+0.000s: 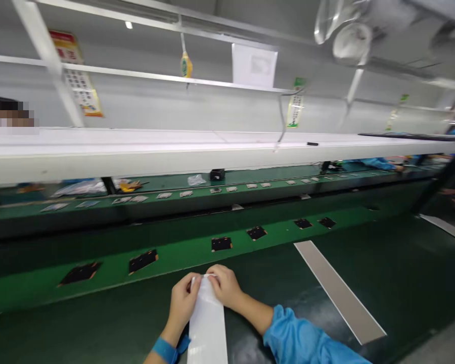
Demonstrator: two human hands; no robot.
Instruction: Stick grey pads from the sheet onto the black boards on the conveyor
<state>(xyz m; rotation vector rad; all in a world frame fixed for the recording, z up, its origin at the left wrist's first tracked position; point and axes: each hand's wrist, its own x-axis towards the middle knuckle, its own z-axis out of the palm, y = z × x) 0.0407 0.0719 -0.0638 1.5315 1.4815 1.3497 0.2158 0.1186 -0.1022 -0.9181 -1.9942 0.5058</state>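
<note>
Both hands meet at the near edge of the dark green bench [382, 273]. My left hand [182, 303] and my right hand [224, 287] pinch the far end of a long white strip [208, 328] that runs back toward me. The fingers of both hands are curled closed on the strip's top edge. A blue wrist strap [166, 350] sits on my left wrist and a blue sleeve [307, 344] covers my right forearm.
A green conveyor belt [182, 255] just beyond the hands carries several black flat parts [221, 243]. A second belt [250, 188] further back holds several small pale parts. A grey strip [339, 290] lies to the right. A white shelf [174, 146] overhangs. Other workers' blue sleeves [375, 163] show far right.
</note>
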